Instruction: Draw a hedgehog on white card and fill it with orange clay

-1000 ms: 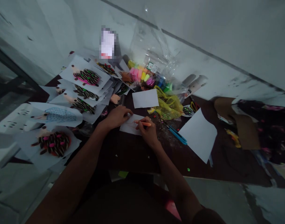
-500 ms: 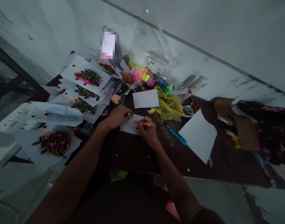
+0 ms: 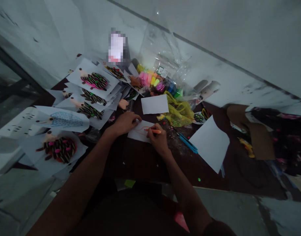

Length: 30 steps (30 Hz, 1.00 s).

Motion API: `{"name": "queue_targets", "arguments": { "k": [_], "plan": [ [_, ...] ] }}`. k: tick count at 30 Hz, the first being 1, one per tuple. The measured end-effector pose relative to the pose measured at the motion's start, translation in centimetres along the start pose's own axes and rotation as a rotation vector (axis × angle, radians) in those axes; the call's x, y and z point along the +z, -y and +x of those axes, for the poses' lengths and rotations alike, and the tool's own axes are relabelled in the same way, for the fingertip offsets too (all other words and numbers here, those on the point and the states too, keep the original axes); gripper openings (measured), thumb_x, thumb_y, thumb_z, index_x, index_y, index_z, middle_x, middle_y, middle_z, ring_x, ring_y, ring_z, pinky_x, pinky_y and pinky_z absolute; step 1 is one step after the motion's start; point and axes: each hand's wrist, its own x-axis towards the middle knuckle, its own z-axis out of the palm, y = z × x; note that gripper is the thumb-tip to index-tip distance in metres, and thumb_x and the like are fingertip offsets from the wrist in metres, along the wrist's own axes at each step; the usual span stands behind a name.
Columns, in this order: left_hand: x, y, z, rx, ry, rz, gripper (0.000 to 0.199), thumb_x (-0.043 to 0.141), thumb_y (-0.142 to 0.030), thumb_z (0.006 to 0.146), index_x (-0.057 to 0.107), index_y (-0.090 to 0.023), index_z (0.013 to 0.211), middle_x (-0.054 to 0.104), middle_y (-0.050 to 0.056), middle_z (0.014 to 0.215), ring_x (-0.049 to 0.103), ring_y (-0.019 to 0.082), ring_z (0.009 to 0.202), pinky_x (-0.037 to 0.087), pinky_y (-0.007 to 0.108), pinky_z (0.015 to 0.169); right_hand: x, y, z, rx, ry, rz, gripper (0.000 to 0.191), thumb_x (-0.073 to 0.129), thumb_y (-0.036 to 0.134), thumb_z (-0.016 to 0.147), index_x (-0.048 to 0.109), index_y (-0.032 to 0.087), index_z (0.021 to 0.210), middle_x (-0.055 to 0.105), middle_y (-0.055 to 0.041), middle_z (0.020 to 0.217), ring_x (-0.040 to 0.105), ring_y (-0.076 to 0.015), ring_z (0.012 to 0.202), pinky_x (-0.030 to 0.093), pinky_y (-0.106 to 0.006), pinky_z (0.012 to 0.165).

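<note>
A small white sheet of paper (image 3: 138,135) lies on the dark table in front of me, with a thin orange curved line drawn across it. My right hand (image 3: 159,139) is closed around an orange marker (image 3: 156,131), its tip at the paper's right part. On the sheet's upper left edge rests my left hand (image 3: 127,123), fingers stretched out and holding nothing. Just beyond, another blank white sheet (image 3: 154,104) lies flat. A light blue cutter or scissors-like tool (image 3: 188,143) sits to the right of my right hand; its kind is unclear.
At left are stacked hedgehog pictures (image 3: 93,81) on paper. Behind stands a clear bag of colourful clay (image 3: 152,78), beside a yellow net bag (image 3: 181,111). A larger white sheet (image 3: 210,144) lies right, near brown cardboard (image 3: 261,141). The table's front edge is close to me.
My right hand has moved the marker slightly to the right, and the orange line on the paper is longer. The left hand stays on the sheet. The view has shifted a little.
</note>
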Motion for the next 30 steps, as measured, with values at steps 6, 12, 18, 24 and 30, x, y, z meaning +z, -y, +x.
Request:
{"name": "queue_targets", "arguments": {
  "k": [6,12,18,24,30],
  "plan": [
    [-0.04,0.05,-0.03,-0.001,0.007,-0.014,0.034,0.052,-0.02,0.085,0.075,-0.021,0.11,0.073,0.007,0.097,0.063,0.025,0.097,0.049,0.037,0.089,0.05,0.14,-0.16,-0.012,0.007,-0.016,0.019,0.053,0.034,0.087,0.048,0.025,0.07,0.06,0.0033,0.058,0.056,-0.013,0.051,0.043,-0.025,0.054],
    [-0.28,-0.2,-0.09,0.002,0.008,-0.016,0.033,0.053,-0.02,0.086,0.075,-0.021,0.109,0.073,0.008,0.098,0.063,0.025,0.098,0.048,0.038,0.092,0.14,0.43,-0.45,-0.017,0.044,0.02,0.02,0.052,0.034,0.085,0.049,0.025,0.069,0.058,0.0033,0.059,0.054,-0.0129,0.052,0.043,-0.025,0.055],
    [-0.51,-0.41,-0.09,-0.017,0.036,-0.008,0.034,0.053,-0.02,0.086,0.075,-0.019,0.111,0.072,0.009,0.098,0.063,0.026,0.098,0.048,0.038,0.091,0.22,0.39,-0.45,0.013,0.066,0.054,0.018,0.053,0.033,0.084,0.05,0.025,0.068,0.057,0.0039,0.057,0.054,-0.0132,0.053,0.042,-0.025,0.055],
    [-0.43,-0.47,-0.06,-0.036,0.023,-0.015,0.034,0.054,-0.018,0.085,0.076,-0.02,0.11,0.072,0.008,0.095,0.064,0.025,0.096,0.049,0.035,0.088,0.22,0.39,-0.36,0.058,0.07,0.089,0.018,0.055,0.033,0.081,0.05,0.024,0.066,0.056,0.0045,0.056,0.05,-0.0116,0.051,0.039,-0.024,0.052],
    [-0.27,-0.14,0.03,-0.011,0.007,-0.028,0.031,0.055,-0.018,0.085,0.076,-0.02,0.108,0.073,0.007,0.095,0.064,0.024,0.094,0.048,0.035,0.088,0.07,0.35,-0.13,0.15,0.048,0.235,0.018,0.054,0.032,0.079,0.049,0.024,0.063,0.052,0.0062,0.05,0.045,-0.0097,0.044,0.034,-0.022,0.047]
  ]
}}
